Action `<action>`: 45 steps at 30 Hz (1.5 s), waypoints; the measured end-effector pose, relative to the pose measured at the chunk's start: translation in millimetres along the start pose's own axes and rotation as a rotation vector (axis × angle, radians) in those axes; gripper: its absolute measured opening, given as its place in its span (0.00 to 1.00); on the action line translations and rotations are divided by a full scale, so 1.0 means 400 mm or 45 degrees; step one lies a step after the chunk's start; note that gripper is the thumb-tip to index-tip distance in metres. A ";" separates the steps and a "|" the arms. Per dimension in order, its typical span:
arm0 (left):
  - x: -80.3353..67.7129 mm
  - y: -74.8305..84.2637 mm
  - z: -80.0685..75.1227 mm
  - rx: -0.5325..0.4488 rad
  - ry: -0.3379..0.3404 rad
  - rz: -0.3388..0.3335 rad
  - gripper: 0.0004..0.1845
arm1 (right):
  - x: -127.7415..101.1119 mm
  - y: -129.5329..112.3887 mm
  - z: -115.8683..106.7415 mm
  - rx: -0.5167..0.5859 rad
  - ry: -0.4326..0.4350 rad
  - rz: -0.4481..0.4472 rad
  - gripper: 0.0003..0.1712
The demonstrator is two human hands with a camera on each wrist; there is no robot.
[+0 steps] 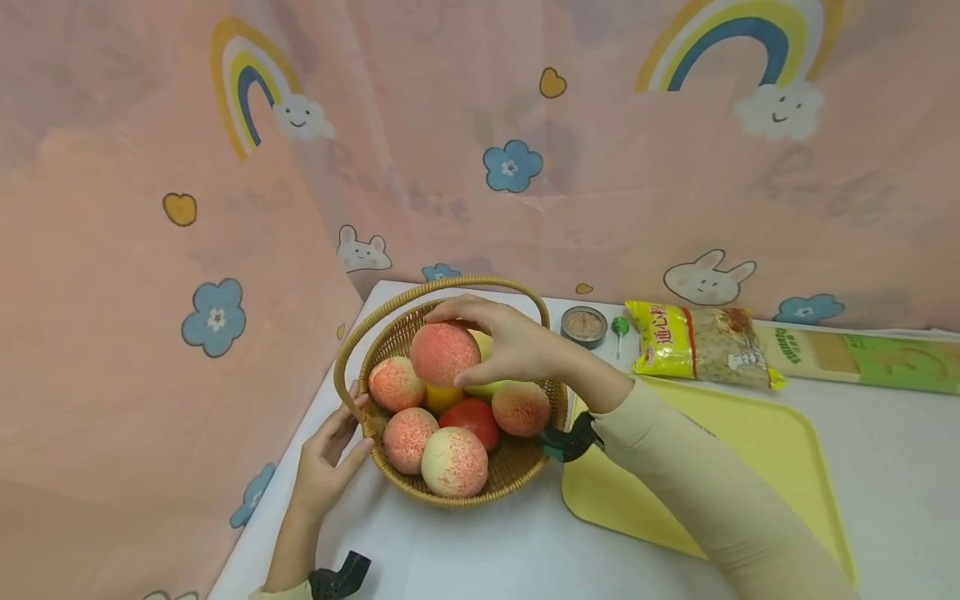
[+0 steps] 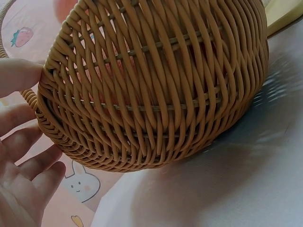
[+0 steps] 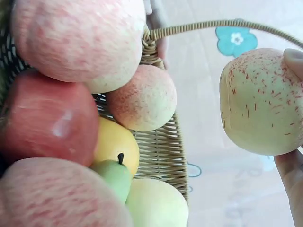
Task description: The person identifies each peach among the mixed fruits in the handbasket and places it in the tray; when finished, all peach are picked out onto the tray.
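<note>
While the tabletop (image 1: 465, 550) is carrying the wicker basket (image 1: 517, 471) just beside a yellow tray (image 1: 757, 433), the left hand (image 1: 326, 462) is steadying the rim, fingers relaxed and straight. The right hand (image 1: 513, 342) is gripping a peach (image 1: 444, 352) just above the piled fruit. Judgement: lifting-out step; next move needs clearing the handle (image 1: 450, 286).

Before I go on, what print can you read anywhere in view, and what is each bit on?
"通心粉", red characters down the left end of the yellow pasta bag.
Long green box: yellow lettering at its left end, too blurred to read.
Small round tin: no legible label.
Wicker basket, peach in the right hand, yellow tray: no text.
Pink backdrop: pictures only (rainbows, flowers, rabbits, hearts), no words.
</note>
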State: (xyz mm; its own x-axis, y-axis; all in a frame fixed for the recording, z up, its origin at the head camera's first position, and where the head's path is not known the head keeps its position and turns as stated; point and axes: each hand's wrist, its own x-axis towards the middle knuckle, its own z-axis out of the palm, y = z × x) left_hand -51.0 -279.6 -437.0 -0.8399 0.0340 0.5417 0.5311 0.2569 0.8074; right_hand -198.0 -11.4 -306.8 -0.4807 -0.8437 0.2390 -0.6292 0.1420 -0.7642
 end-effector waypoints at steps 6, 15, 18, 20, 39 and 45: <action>-0.004 -0.005 0.001 -0.017 -0.015 -0.017 0.29 | -0.084 0.002 -0.005 0.191 0.010 -0.025 0.40; -0.004 -0.005 -0.002 -0.037 0.007 -0.017 0.28 | -0.197 0.014 -0.013 0.332 0.121 -0.066 0.41; -0.001 -0.002 -0.001 -0.032 0.014 -0.019 0.29 | -0.237 0.025 -0.016 0.333 0.187 -0.085 0.42; 0.000 0.000 0.000 -0.035 0.015 -0.004 0.29 | -0.264 0.039 -0.019 0.329 0.229 -0.108 0.43; -0.003 0.000 -0.002 -0.083 -0.001 -0.007 0.28 | -0.456 0.203 -0.056 0.198 0.615 0.199 0.43; -0.004 -0.005 -0.005 -0.069 -0.009 -0.025 0.27 | -0.482 0.274 -0.031 0.233 0.627 0.374 0.42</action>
State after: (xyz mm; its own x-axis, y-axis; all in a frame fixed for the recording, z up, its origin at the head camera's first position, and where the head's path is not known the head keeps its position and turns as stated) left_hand -50.4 -282.0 -439.0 -0.8508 0.0364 0.5243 0.5198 0.2046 0.8294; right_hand -182.0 173.2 -429.4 -0.8726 -0.4371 0.2181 -0.3326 0.2047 -0.9206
